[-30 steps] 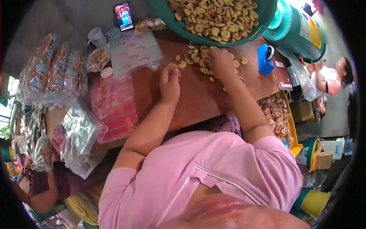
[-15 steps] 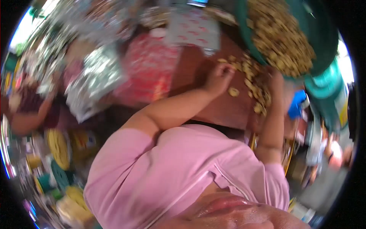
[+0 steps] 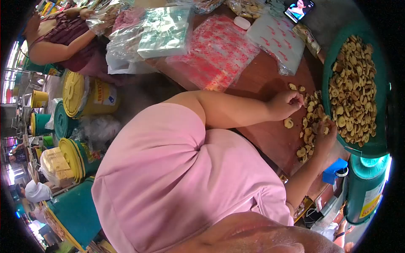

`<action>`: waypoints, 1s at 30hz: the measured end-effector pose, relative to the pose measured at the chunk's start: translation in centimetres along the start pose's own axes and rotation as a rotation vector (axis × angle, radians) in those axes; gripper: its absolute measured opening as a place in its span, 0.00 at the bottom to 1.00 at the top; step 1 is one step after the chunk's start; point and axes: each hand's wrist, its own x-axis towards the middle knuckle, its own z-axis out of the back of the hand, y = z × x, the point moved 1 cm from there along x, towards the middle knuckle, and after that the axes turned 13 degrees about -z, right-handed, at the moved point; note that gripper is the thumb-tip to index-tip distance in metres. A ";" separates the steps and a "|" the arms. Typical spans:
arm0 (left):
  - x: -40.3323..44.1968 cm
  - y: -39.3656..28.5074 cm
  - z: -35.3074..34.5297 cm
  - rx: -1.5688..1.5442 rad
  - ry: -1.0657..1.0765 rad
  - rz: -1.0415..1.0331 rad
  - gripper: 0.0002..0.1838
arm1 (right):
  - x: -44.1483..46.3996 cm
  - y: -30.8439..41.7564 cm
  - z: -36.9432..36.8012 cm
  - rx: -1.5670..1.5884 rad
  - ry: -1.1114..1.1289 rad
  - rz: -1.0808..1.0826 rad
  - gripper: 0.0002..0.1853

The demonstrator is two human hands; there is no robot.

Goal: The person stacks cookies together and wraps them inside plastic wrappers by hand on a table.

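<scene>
Small tan, flat, roundish pieces [image 3: 310,111], like dried slices with darker middles, lie in a loose pile on the brown tabletop [image 3: 253,90]. My left hand [image 3: 287,104] is over the table at the pile's left side, fingers curled and tips pinched; what is between them, if anything, is too small to make out. One loose tan slice [image 3: 288,122] lies just below that hand. My right hand [image 3: 327,131] is closed at the pile's right edge, with a tan slice showing among its fingers. Beside it, a large green tub [image 3: 331,80] holds many more slices.
Red-printed plastic bags [image 3: 219,46], a clear bag with red prints [image 3: 274,40] and a lit phone [image 3: 298,10] lie toward the back. A blue object [image 3: 334,170] sits near my right forearm. Another person [image 3: 63,44] handles plastic at left, near lidded buckets [image 3: 75,93].
The view has swung, so the table and tub appear farther right, and it is sharper now. My hands stay by the pile; the right one now shows a slice in its fingers.
</scene>
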 end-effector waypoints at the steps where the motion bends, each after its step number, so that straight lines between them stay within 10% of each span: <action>1: -0.1 0.2 0.0 0.003 0.002 0.005 0.04 | -1.5 1.6 0.2 0.068 0.066 -0.005 0.17; 7: -1.6 -3.9 1.6 0.120 0.017 -0.081 0.05 | -10.0 9.3 -2.0 0.054 0.192 0.289 0.19; 12: -8.7 -10.8 14.7 0.685 0.760 -0.681 0.08 | -10.5 7.3 -4.1 0.116 0.174 0.307 0.19; 13: -10.2 -11.3 18.4 0.803 0.931 -0.489 0.09 | -10.3 7.2 -4.1 0.098 0.177 0.292 0.19; 22: -25.5 -29.0 46.2 2.004 0.278 -0.067 0.13 | -10.3 7.2 -4.1 0.105 0.171 0.365 0.20; 26: -38.1 -29.0 50.4 1.947 0.186 1.308 0.30 | -10.4 6.5 -4.5 0.051 0.127 0.368 0.20; 30: -50.0 -24.2 45.3 1.674 0.285 1.857 0.43 | -10.2 6.2 -4.5 0.013 0.141 0.355 0.22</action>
